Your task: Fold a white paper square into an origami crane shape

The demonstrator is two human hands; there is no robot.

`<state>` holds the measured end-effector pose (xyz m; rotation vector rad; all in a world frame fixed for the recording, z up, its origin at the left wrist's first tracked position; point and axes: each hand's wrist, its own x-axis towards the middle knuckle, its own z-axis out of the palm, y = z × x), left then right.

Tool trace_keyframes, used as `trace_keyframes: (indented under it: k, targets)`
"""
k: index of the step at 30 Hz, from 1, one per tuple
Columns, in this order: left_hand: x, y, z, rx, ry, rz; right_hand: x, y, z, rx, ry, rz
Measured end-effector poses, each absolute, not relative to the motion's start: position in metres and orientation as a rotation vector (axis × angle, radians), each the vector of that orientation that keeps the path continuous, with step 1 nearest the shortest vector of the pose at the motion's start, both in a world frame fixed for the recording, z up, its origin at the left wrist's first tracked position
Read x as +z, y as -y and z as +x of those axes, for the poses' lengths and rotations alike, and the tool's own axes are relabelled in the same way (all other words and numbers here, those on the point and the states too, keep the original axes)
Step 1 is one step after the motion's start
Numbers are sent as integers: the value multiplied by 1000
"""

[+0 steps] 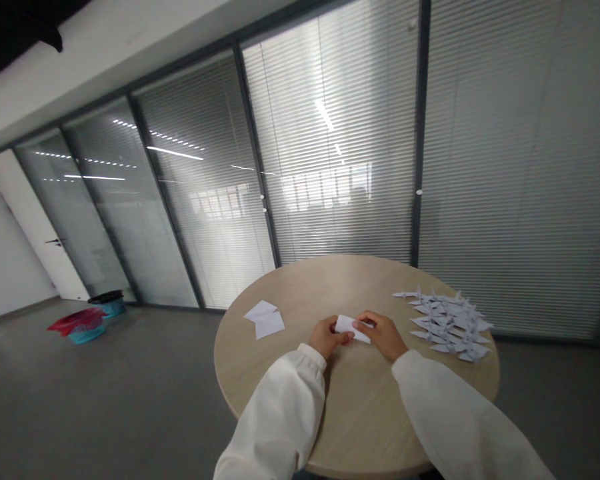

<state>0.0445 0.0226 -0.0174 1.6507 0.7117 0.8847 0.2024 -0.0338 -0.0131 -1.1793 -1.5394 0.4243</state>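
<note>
Between my hands, just over the middle of the round table, is a small folded piece of white paper (347, 325). My left hand (327, 337) pinches its left end, thumb along the near edge. My right hand (381, 333) grips the right end, thumb and fingers closed on it. Part of the paper is hidden behind the fingers. To the left lie loose white paper sheets (269, 321), partly overlapping. A cluster of folded paper cranes (453, 323) with pointed tips covers the table's right side.
The round wooden table (370, 420) has a curved edge on all sides. Behind it stands a glass partition with blinds (335, 133). On the floor at the left are a blue basket with a red liner (83, 325) and another with a black liner (111, 303).
</note>
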Motion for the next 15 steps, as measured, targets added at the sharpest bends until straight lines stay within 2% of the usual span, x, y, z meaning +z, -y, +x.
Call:
trace_keyframes:
  k: [7, 15]
  targets:
    - [-6, -22, 44, 1119, -749, 1460, -16, 31, 203, 597, 1481, -1119]
    - [-7, -23, 42, 1147, -748, 1486, -19, 28, 203, 693, 1462, -1093]
